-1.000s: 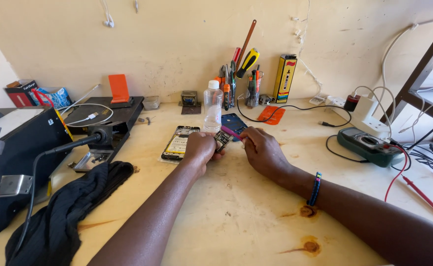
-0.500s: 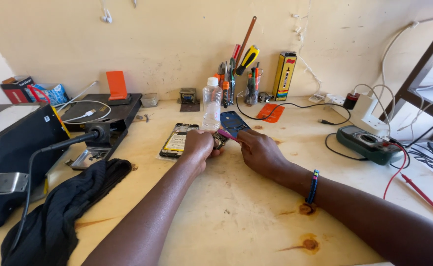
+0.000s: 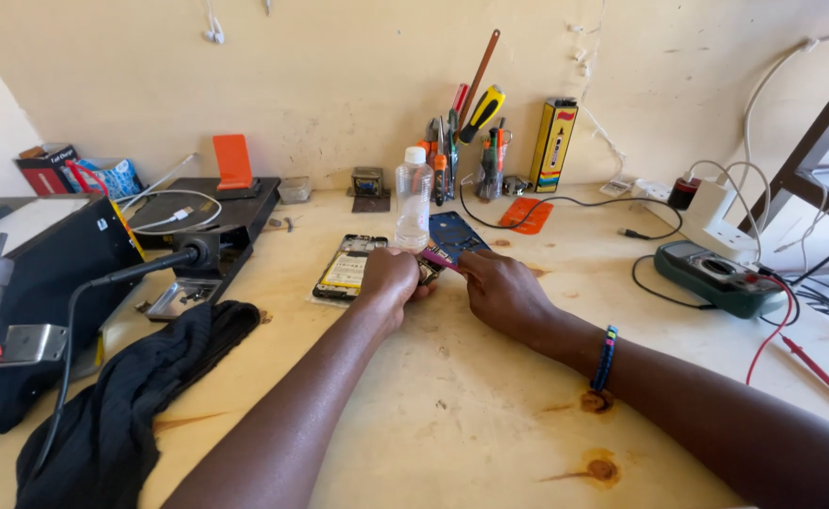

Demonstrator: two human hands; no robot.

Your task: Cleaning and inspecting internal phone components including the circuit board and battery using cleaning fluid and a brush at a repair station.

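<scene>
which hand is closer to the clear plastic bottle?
Left. The left hand sits just below the clear plastic bottle, almost under it. The right hand is further off, lower and to its right.

On my bench: clear plastic bottle (image 3: 413,193) with white cap, upright. Behind it a cup of screwdrivers and pliers (image 3: 466,141) against the wall, yellow box (image 3: 553,144) standing beside. Orange card (image 3: 526,214) flat nearby. Multimeter (image 3: 714,276) far right, red probe lead (image 3: 815,363) trailing. Black cloth (image 3: 122,405) heaped lower left. Orange phone stand (image 3: 232,162) on the black tray (image 3: 235,221).
</scene>
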